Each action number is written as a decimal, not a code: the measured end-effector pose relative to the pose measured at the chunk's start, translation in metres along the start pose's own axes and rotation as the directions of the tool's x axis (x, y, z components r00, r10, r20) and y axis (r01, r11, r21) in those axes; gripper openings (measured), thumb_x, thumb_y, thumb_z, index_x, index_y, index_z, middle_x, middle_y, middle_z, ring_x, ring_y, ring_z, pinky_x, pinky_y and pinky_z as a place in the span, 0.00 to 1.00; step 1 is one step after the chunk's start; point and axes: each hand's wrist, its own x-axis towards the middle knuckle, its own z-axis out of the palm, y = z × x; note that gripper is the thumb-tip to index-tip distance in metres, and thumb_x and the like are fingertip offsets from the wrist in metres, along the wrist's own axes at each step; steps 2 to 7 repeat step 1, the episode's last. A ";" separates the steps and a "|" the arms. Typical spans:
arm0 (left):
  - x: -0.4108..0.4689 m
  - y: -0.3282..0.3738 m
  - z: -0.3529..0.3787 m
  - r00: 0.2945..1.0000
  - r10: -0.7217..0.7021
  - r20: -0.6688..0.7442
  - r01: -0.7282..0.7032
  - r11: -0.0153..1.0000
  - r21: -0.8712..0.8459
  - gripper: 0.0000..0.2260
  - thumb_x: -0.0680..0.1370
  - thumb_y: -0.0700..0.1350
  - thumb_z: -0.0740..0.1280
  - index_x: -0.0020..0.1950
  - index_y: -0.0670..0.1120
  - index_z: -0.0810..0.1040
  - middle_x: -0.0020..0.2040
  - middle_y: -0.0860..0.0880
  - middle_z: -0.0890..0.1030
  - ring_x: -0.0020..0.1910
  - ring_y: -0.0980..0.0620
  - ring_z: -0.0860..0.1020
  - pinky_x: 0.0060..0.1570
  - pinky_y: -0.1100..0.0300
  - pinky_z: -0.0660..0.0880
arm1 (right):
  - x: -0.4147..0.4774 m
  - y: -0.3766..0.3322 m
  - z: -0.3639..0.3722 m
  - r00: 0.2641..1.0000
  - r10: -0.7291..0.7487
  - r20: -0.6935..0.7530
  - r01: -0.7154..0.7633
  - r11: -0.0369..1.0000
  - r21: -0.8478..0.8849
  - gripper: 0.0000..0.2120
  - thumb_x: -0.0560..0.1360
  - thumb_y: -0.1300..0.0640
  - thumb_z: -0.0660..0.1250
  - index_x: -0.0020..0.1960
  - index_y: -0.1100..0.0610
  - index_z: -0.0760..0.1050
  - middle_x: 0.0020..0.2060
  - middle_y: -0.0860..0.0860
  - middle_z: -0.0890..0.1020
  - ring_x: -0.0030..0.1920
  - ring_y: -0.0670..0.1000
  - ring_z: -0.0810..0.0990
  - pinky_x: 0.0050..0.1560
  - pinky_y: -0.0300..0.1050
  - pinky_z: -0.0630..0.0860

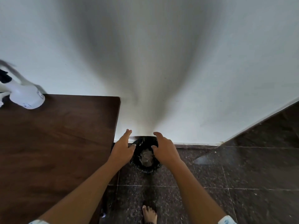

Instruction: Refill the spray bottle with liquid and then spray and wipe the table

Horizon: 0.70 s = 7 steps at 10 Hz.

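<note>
White wall (210, 62) fills most of my view, with a soft grey shadow running down its middle to the dark speckled floor (242, 175). On my left is the dark wooden tabletop (56, 143), pushed up to that wall.

From my feed the spray bottle (26, 96) is a white plastic body with a small label near its base and a dark part at the head, which the frame's left edge cuts off. It sits on the far side of the tabletop beside the wall, well apart from both hands.

The left hand (122, 149) has its fingers (128, 132) straight and close together, thumb out to the side, holding nothing. The right hand (166, 151) has its fingers (157, 134) loosely bent and released, also holding nothing. I cannot tell whether either hand touches anything.

Both forearms reach forward and down, palms facing each other, on either side of a black lined bin (145, 168) that stands on the floor against the wall, just off the tabletop's corner. A crumpled grey wad (146, 156) lies inside it. One bare foot (149, 214) shows at the bottom.
</note>
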 end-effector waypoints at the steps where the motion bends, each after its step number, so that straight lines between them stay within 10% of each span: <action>1: -0.016 0.009 -0.018 0.990 0.136 -0.045 -0.131 0.986 0.107 0.30 0.77 0.40 0.64 0.75 0.43 0.52 0.76 0.48 0.53 0.75 0.53 0.53 0.68 0.67 0.50 | -0.009 -0.033 0.003 0.997 -0.071 -0.022 0.071 0.997 -0.005 0.26 0.77 0.55 0.61 0.73 0.55 0.56 0.66 0.57 0.72 0.64 0.58 0.73 0.61 0.51 0.70; 7: -0.016 0.009 -0.018 0.990 0.136 -0.045 -0.131 0.986 0.107 0.30 0.77 0.40 0.64 0.75 0.43 0.52 0.76 0.48 0.53 0.75 0.53 0.53 0.68 0.67 0.50 | -0.009 -0.033 0.003 0.997 -0.071 -0.022 0.071 0.997 -0.005 0.26 0.77 0.55 0.61 0.73 0.55 0.56 0.66 0.57 0.72 0.64 0.58 0.73 0.61 0.51 0.70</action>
